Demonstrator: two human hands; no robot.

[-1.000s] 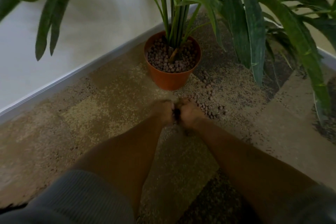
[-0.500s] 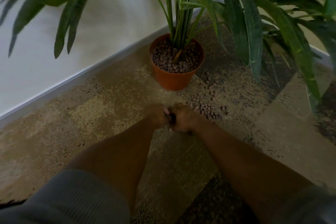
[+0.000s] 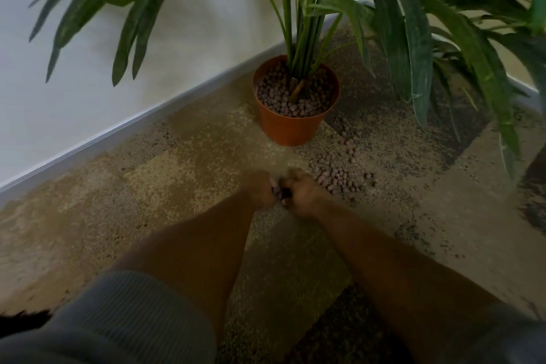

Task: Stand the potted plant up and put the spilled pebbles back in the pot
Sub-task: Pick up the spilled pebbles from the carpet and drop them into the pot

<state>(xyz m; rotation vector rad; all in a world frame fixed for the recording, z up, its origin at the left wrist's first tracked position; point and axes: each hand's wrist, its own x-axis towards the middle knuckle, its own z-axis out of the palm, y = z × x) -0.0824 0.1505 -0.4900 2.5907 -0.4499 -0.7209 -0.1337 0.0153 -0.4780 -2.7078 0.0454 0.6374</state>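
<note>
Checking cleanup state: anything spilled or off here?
Yes. Pebbles lie loose on the carpet, right of the pot, trailing toward the hands. Pot stands upright. Left hand and right hand are cupped together around a few pebbles.

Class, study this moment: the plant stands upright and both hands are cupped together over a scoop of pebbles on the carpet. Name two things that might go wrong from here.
1. The left hand and right hand meet with pebbles showing in the gap; some may drop on the way to the pot.
2. The fronds overhang the spilled pebbles; an arm brushing them might tip the plant again.
</note>
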